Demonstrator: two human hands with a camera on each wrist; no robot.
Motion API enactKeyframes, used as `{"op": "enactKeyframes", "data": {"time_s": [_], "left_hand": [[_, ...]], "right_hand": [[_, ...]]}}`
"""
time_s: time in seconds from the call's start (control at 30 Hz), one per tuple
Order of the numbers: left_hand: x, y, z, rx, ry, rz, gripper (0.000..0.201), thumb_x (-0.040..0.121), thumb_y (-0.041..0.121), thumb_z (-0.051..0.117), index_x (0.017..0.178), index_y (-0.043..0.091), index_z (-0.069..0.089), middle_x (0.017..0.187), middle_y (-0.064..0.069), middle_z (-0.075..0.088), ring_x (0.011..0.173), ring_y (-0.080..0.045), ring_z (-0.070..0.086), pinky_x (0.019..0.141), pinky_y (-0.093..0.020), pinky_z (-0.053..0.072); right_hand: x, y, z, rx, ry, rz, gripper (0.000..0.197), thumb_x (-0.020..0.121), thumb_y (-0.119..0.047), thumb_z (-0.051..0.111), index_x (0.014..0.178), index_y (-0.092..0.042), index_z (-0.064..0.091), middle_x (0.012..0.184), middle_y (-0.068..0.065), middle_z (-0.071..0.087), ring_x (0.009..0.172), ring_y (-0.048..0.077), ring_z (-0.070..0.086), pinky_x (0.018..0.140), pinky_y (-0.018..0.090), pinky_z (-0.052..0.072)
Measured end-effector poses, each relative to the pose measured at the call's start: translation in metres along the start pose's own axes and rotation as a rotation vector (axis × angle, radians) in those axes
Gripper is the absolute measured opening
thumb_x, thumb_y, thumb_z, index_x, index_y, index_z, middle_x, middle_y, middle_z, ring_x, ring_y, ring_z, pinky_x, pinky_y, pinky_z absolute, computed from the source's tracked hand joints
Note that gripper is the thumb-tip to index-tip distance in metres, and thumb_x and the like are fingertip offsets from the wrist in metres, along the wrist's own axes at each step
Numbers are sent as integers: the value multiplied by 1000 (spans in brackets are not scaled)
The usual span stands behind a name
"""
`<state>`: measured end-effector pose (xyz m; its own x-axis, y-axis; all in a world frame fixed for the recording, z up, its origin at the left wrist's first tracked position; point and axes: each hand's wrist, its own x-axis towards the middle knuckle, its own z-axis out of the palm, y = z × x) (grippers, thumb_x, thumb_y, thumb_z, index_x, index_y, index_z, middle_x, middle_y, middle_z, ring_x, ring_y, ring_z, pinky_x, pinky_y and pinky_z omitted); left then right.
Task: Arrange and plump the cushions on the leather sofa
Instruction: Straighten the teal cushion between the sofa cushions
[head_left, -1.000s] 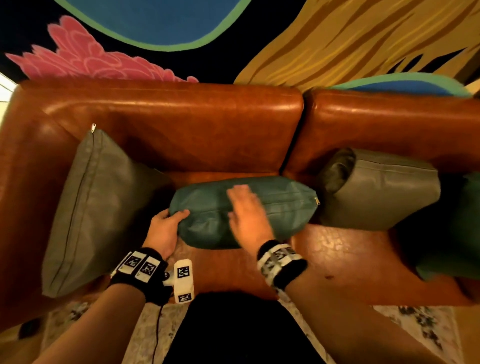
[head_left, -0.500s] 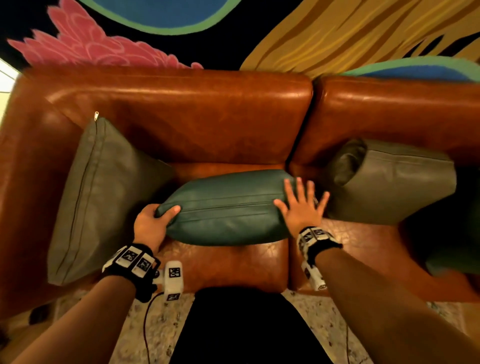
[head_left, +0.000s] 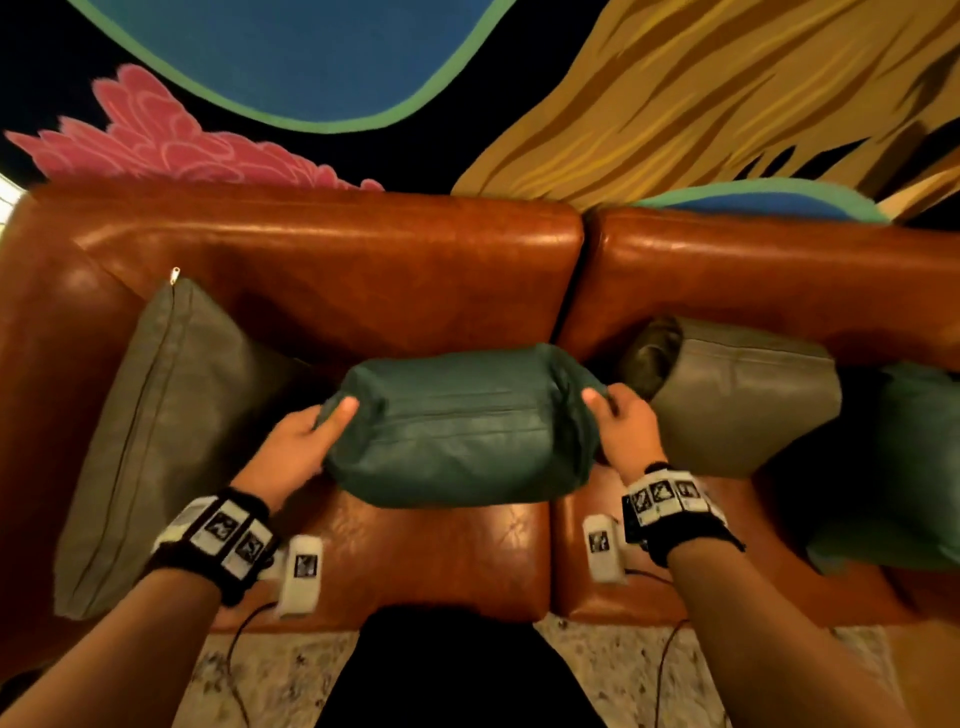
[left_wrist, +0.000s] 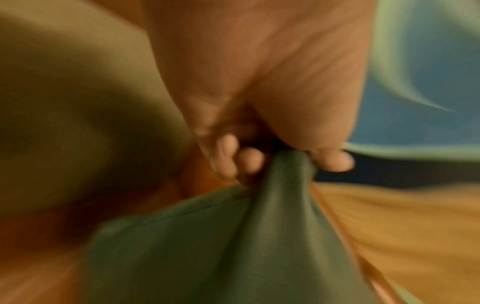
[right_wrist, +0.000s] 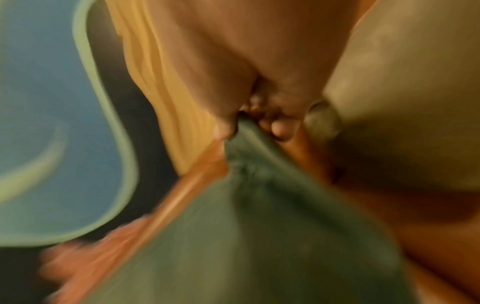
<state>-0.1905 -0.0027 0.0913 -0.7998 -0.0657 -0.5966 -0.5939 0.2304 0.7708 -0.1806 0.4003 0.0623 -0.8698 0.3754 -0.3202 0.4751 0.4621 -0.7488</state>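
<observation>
The glossy brown leather sofa (head_left: 322, 270) fills the room's width beneath a painted wall, its seat split by a seam near the middle. Against its left arm leans a large grey-olive square cushion (head_left: 156, 426), zip edge up, apparently already placed. To the right a second grey-olive leather cushion (head_left: 743, 400) slumps against the backrest, touching a dark teal cushion (head_left: 904, 467) at the frame edge; both look unattended. Across the seam lies the plump teal-green leather cushion (head_left: 457, 431), the item in hand. The person's left hand (head_left: 296, 452) pinches its left corner, thumb on top; the right hand (head_left: 623, 431) clenches the bunched right corner. Gripping opposite corners presumably lets them lift and shake the filling even. Both wrist views are blurred yet show leather gathered between fingers (left_wrist: 246, 160) and thumb.
</observation>
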Motion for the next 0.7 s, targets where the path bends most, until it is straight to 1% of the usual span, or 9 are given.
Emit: {"op": "enactKeyframes", "data": {"time_s": [0.1, 0.2, 0.3, 0.37, 0.43, 0.5, 0.57, 0.63, 0.7], "left_hand": [[1, 11, -9, -168, 52, -7, 50, 87, 62, 58, 110, 19, 71, 103, -1, 75, 92, -14, 69, 81, -35, 52], [7, 10, -19, -97, 69, -6, 36, 96, 49, 54, 104, 18, 70, 89, 5, 73, 76, -3, 69, 64, -26, 51], [18, 4, -23, 36, 12, -38, 48, 93, 53, 56, 101, 8, 71, 75, -3, 70, 61, -16, 61, 47, -22, 45], [26, -8, -35, 152, 62, -87, 50, 93, 52, 58, 95, 3, 69, 68, -13, 67, 47, -23, 58, 40, -23, 43], [32, -15, -47, 399, 148, -137, 49, 96, 50, 54, 90, 2, 65, 62, -15, 70, 46, -29, 65, 48, -31, 54], [33, -7, -50, 751, 170, -110, 52, 96, 54, 47, 88, 6, 64, 63, -11, 70, 64, -32, 72, 69, -40, 57], [23, 16, -42, 759, -17, -50, 70, 84, 73, 44, 81, 6, 65, 69, -11, 69, 74, -32, 70, 71, -39, 56], [-3, 44, -22, 326, -357, -126, 83, 72, 80, 52, 80, -1, 66, 75, -20, 70, 71, -31, 68, 62, -35, 56], [-26, 67, -4, -24, -611, -182, 85, 62, 80, 65, 89, -1, 68, 83, -27, 69, 72, -35, 68, 60, -36, 58]], "right_hand": [[2, 4, -21, 1, 88, -26, 28, 102, -33, 51, 93, -7, 57, 89, 16, 66, 88, 31, 61, 76, 36, 43], [1, 10, -31, -25, 79, 12, 29, 103, -29, 49, 91, -3, 55, 85, 17, 62, 87, 34, 59, 70, 30, 34], [-2, -17, -33, 48, 96, -14, 29, 103, -29, 47, 85, -7, 52, 76, 4, 57, 75, 23, 55, 71, 28, 34], [-13, -40, -29, 84, 97, -88, 27, 103, -29, 48, 83, -11, 51, 74, 4, 56, 70, 15, 52, 72, 32, 38], [-33, -74, -20, 128, 83, -193, 27, 101, -34, 50, 83, -13, 51, 73, 7, 56, 70, 16, 52, 71, 38, 43], [-58, -111, -1, 169, 30, -279, 26, 99, -37, 53, 85, -15, 50, 70, 10, 56, 66, 17, 53, 68, 36, 44], [-84, -146, 27, 167, -62, -345, 21, 97, -32, 58, 88, -16, 51, 65, 4, 52, 59, 10, 47, 60, 27, 36], [-104, -172, 62, 142, -183, -395, 18, 97, -29, 60, 94, -13, 53, 68, 1, 52, 60, 11, 48, 62, 28, 34], [-118, -185, 95, 100, -321, -405, 17, 97, -26, 57, 99, -11, 51, 77, 10, 61, 72, 26, 58, 66, 36, 39]]}}
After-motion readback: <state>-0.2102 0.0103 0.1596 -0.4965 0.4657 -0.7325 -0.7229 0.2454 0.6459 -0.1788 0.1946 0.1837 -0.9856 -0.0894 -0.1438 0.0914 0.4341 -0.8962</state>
